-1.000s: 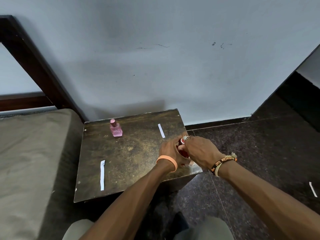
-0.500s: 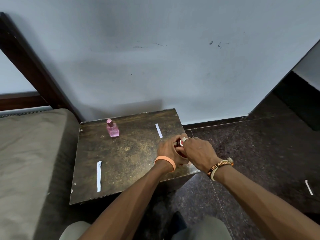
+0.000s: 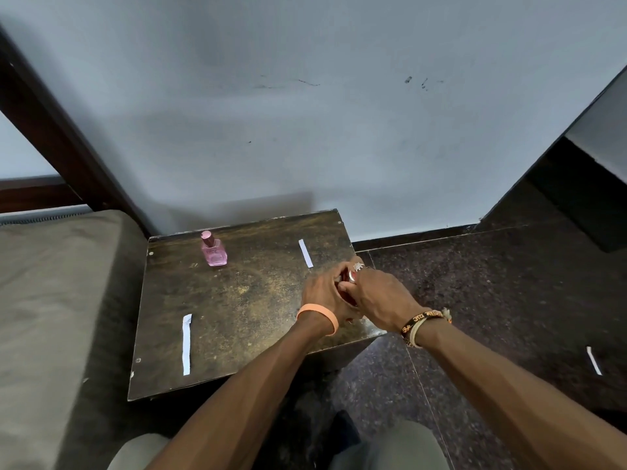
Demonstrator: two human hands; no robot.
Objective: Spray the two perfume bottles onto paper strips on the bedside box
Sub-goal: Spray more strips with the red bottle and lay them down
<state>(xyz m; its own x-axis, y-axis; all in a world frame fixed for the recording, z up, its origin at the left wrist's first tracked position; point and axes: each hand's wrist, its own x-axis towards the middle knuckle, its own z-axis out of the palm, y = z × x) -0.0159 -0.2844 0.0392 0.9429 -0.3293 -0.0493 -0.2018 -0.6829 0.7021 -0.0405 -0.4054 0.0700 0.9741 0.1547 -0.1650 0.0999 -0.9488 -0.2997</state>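
Note:
A small red perfume bottle is almost hidden between my hands at the right edge of the dark bedside box. My left hand grips its body and my right hand curls over its top. A pink perfume bottle stands capped and upright at the far left of the box. One white paper strip lies just beyond my hands, another paper strip near the front left corner.
A bed with a grey-brown mattress and dark wooden frame adjoins the box on the left. The wall rises right behind it. Dark speckled floor lies to the right, with a third white strip on it.
Both hands have stayed clasped on the red bottle at the box's right edge, only shifting slightly. The camera has tilted a little.

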